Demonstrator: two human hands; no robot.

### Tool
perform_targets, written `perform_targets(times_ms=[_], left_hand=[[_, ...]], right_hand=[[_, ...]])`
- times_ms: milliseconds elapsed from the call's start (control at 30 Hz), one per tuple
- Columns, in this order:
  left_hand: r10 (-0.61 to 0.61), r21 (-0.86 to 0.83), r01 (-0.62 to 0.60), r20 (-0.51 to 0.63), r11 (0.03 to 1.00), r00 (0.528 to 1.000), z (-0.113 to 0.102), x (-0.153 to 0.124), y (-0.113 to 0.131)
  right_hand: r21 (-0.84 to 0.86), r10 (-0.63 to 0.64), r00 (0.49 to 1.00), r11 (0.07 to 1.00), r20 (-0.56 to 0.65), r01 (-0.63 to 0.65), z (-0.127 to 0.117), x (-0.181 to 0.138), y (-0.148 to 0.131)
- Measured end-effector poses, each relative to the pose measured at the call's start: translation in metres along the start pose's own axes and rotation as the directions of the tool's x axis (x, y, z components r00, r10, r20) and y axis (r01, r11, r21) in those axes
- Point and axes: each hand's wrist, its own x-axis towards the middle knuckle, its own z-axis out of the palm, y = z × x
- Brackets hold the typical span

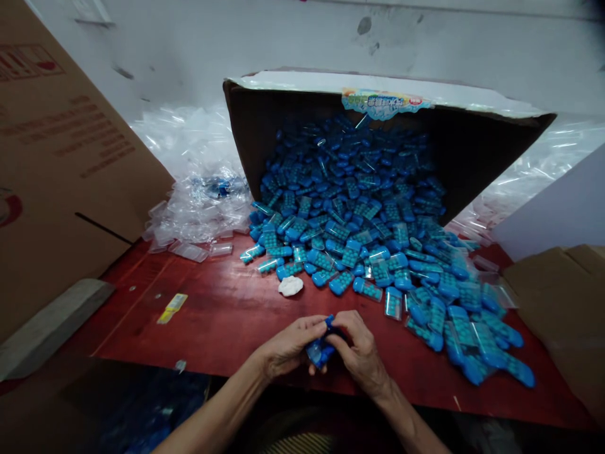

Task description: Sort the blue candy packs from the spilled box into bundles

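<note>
One blue piece (319, 354) between fingers (352, 323)

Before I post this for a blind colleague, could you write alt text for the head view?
A person's left hand and right hand hold a small blue item near the front edge of a red table. Beyond, blue-and-clear cases spill from an open carton, with clear plastic pieces heaped to its left.
</note>
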Motion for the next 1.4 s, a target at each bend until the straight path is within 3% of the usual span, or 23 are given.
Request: perform_targets(times_ms=[200, 567, 800, 967, 1200, 1400], left_hand=[[-0.002, -0.005, 0.002, -0.009, 1.000, 1.000, -0.002, 0.000, 0.000], [-0.008, 0.051, 0.011, -0.043, 0.999, 0.999, -0.004, -0.001, 0.002], [0.009, 0.060, -0.010, 0.015, 0.998, 1.000, -0.007, -0.002, 0.002], [0.019, 0.055, -0.019, 0.015, 0.998, 1.000, -0.007, -0.003, 0.003], [-0.036, 0.120, 0.044, -0.070, 0.992, 0.997, -0.005, -0.004, 0.004], [-0.050, 0.097, 0.060, -0.094, 0.994, 0.994, -0.005, -0.004, 0.006]], right_hand=[[0.037, 0.072, 0.997, 0.997, -0.002, -0.072, 0.003, 0.002, 0.000], [-0.004, 0.058, 0.998, 0.998, 0.026, -0.058, -0.001, -0.002, -0.003], [-0.007, 0.017, 0.998, 1.000, 0.063, -0.017, -0.003, -0.002, -0.003], [0.079, 0.112, 0.988, 0.990, 0.105, -0.120, -0.009, 0.004, -0.007], [0.005, 0.107, 0.967, 0.994, 0.232, -0.111, -0.014, 0.014, -0.007], [-0.072, 0.059, 0.981, 0.996, 0.184, -0.046, -0.008, 0.008, -0.004]])
